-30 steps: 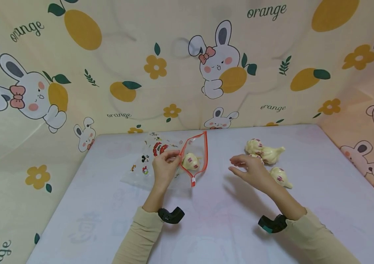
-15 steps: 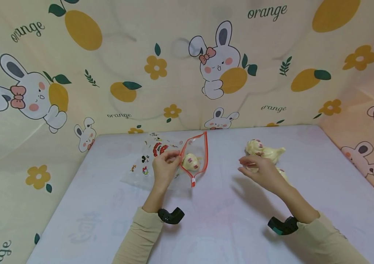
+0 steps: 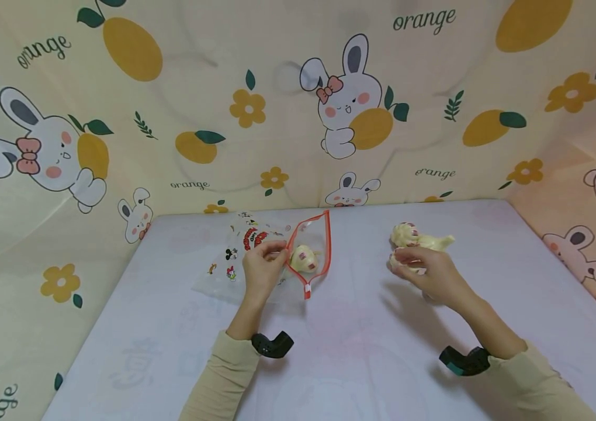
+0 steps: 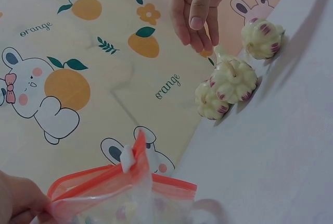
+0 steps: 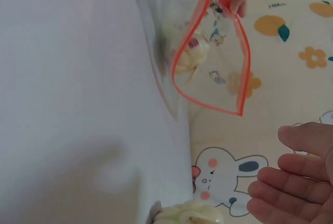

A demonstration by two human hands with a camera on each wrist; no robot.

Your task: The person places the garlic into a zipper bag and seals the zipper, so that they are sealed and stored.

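Note:
My left hand (image 3: pixel 263 266) pinches the orange-red zip rim of a clear plastic zip bag (image 3: pixel 224 280) printed with cartoon figures. The bag lies with its mouth spread toward the right, and one pale garlic bulb (image 3: pixel 304 258) shows inside. Over on the right, my right hand (image 3: pixel 440 278) hovers by a group of cream garlic bulbs with purple streaks. A bulb (image 3: pixel 392 263) peeks out at its fingertips, while another bulb (image 3: pixel 405 233) sits just behind. In the right wrist view the fingers (image 5: pixel 286 195) are extended with nothing between them. My right hand partly hides the group in the head view.
A white cloth covers the table (image 3: pixel 345 362). Behind it hangs a cream backdrop (image 3: pixel 277 52) printed with rabbits and oranges. Black wrist cameras sit on both wrists, the right camera (image 3: pixel 464 361) low over the table.
My right hand has moved to the right, from beside the garlic group to over its near side, covering the nearest bulb. The left hand and bag have stayed put.

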